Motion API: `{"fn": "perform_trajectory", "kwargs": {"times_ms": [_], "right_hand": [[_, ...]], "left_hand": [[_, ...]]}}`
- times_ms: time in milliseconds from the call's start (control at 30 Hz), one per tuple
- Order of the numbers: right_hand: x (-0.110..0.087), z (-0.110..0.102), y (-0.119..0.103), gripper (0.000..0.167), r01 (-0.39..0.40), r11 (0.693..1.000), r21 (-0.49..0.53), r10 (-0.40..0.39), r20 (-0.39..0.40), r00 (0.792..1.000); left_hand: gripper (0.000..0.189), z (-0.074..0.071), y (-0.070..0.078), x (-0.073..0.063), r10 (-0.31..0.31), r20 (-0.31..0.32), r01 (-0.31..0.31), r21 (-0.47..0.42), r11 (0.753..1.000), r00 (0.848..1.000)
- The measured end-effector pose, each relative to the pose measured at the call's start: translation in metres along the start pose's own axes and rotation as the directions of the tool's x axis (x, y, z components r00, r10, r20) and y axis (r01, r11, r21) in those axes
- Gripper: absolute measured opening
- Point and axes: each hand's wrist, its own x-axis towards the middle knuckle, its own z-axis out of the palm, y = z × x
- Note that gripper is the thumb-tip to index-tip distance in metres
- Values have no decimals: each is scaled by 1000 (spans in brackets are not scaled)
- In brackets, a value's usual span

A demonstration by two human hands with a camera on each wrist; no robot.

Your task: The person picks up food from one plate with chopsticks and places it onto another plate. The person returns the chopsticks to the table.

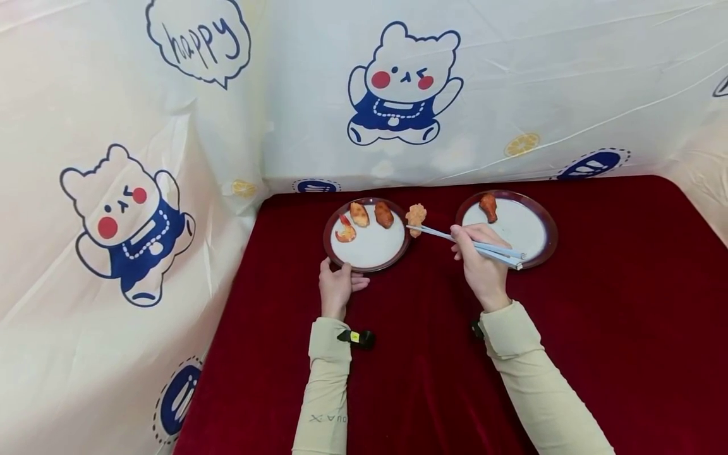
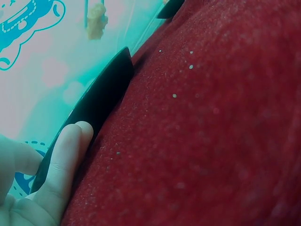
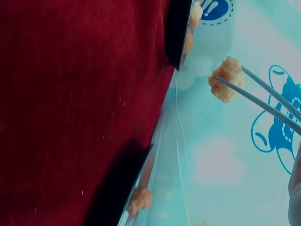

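My right hand [image 1: 485, 268] holds a pair of light blue chopsticks [image 1: 500, 250]. Their tips pinch a knobbly golden piece of fried chicken [image 1: 416, 215], raised between the two plates; in the right wrist view the chicken piece [image 3: 227, 80] shows above both rims. With thumb over the rim and fingers underneath, my left hand [image 1: 335, 288] grips the near edge of the left plate [image 1: 370, 248], white with a dark brown rim. On that plate lie a shrimp [image 1: 345, 231], a golden fried piece [image 1: 359, 214] and a browner piece [image 1: 383, 215].
A similar right plate [image 1: 526, 226] sits beyond my right hand, with a chicken drumstick [image 1: 488, 206] near its far left edge. Dark red cloth [image 1: 421, 366] covers the table. A pale curtain [image 1: 318, 82] printed with bears hangs behind and to the left.
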Motion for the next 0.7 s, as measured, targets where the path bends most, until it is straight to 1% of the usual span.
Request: {"fn": "perform_trajectory", "kwargs": {"times_ms": [133, 233, 367, 433, 567, 700], "right_hand": [[3, -7, 1, 16, 34, 999, 3, -34, -19, 999], [5, -13, -4, 17, 29, 999, 28, -28, -36, 999], [6, -21, -5, 19, -23, 996, 84, 29, -76, 997], [7, -25, -4, 20, -36, 995, 96, 45, -95, 994], [9, -34, -2, 19, -13, 997, 76, 23, -131, 991], [12, -43, -1, 21, -6, 997, 81, 18, -152, 988]], "left_hand": [[69, 0, -15, 12, 11, -20, -11, -9, 1000, 1000], [68, 1, -15, 12, 22, -26, -22, -8, 1000, 999], [69, 1, -14, 12, 18, -25, -19, -9, 1000, 1000], [69, 0, -14, 12, 12, -25, -12, -11, 1000, 1000], [70, 0, -14, 12, 8, -19, -8, -7, 1000, 1000], [70, 0, -13, 11, 7, -11, -7, -8, 1000, 1000]]}}
